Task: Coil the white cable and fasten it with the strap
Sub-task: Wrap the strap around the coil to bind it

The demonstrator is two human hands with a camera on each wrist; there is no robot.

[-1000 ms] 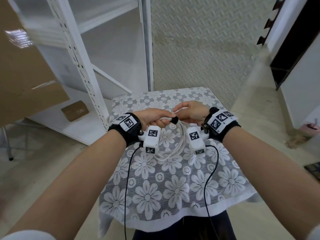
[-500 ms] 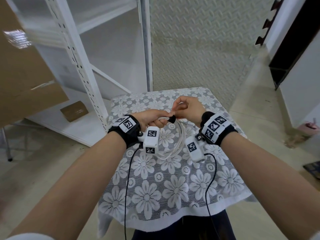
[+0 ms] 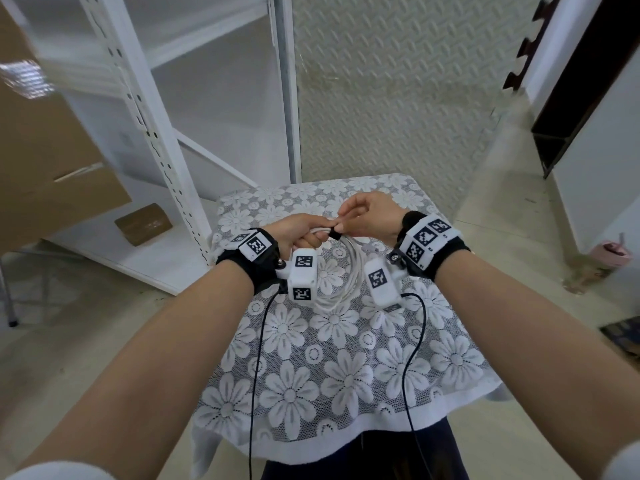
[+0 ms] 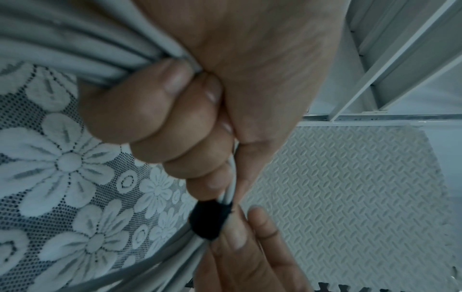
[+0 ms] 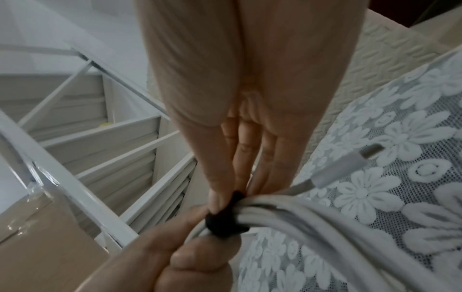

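White lace cloth [image 3: 332,368] covered the small table; above it the left hand [image 3: 298,232] gripped the coiled white cable [image 3: 341,289]. From the left wrist, the black strap [image 4: 208,221] ringed the strands just past the fist. From the right wrist, the right hand [image 5: 240,122] pinched the strap; it should be pressed flat while the fist kept the loops bunched.

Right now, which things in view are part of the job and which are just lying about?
In the job:
white cable, coiled, gripped by left hand
black strap around the coil, right hand pinching it

Lying about:
small cardboard box on shelf
pink cup on floor
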